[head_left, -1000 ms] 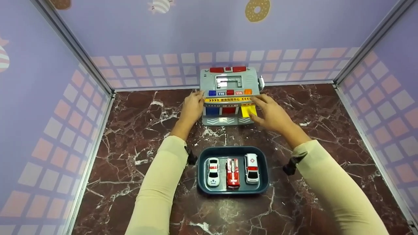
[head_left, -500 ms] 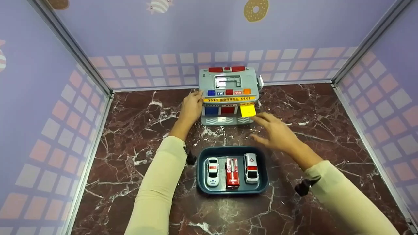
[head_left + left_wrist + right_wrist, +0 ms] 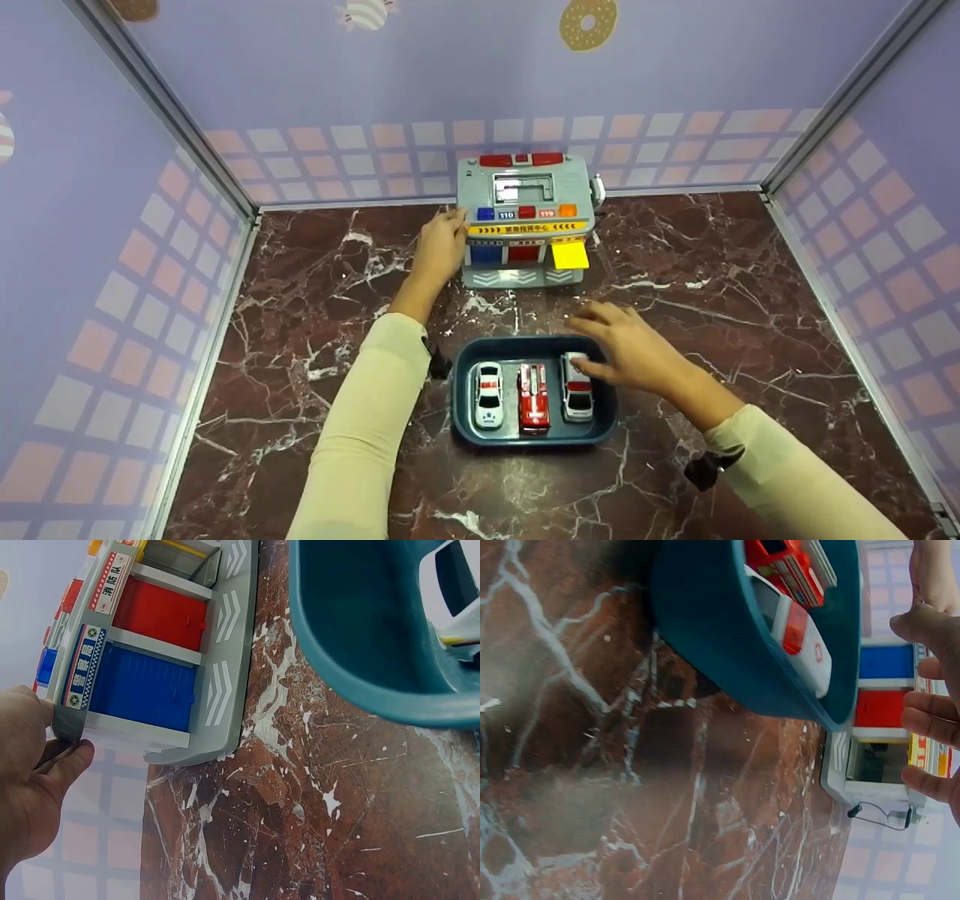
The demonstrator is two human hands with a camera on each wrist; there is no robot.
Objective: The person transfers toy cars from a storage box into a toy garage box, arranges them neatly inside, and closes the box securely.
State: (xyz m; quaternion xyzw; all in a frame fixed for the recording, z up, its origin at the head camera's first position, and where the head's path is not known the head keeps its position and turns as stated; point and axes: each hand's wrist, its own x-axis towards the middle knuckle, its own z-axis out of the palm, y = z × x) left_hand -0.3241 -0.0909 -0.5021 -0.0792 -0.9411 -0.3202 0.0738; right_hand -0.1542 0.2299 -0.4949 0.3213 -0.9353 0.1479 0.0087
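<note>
A grey toy emergency station point(image 3: 472, 189) with a blue, a red and a raised yellow door point(image 3: 570, 256) stands against the back wall. My left hand point(image 3: 441, 244) grips its left front corner; in the left wrist view, thumb and fingers lie on both sides of the roof edge point(image 3: 71, 716). Over the right end of the dark teal tray point(image 3: 460, 397) hovers my right hand point(image 3: 634, 349), fingers spread and holding nothing. Its thumb overlaps the white toy ambulance point(image 3: 578, 409) in the head view. Beside that lie a red toy fire engine point(image 3: 534, 409) and a white toy police car point(image 3: 490, 397).
The dark red marbled tabletop point(image 3: 337, 300) runs back to purple walls with a tile pattern. A white handset point(image 3: 598, 190) hangs on the station's right side, with a thin dark cord point(image 3: 885, 823) showing in the right wrist view.
My right hand has left the yellow door, which stays raised, and has come down and back toward the tray. My left hand has kept its place on the station.
</note>
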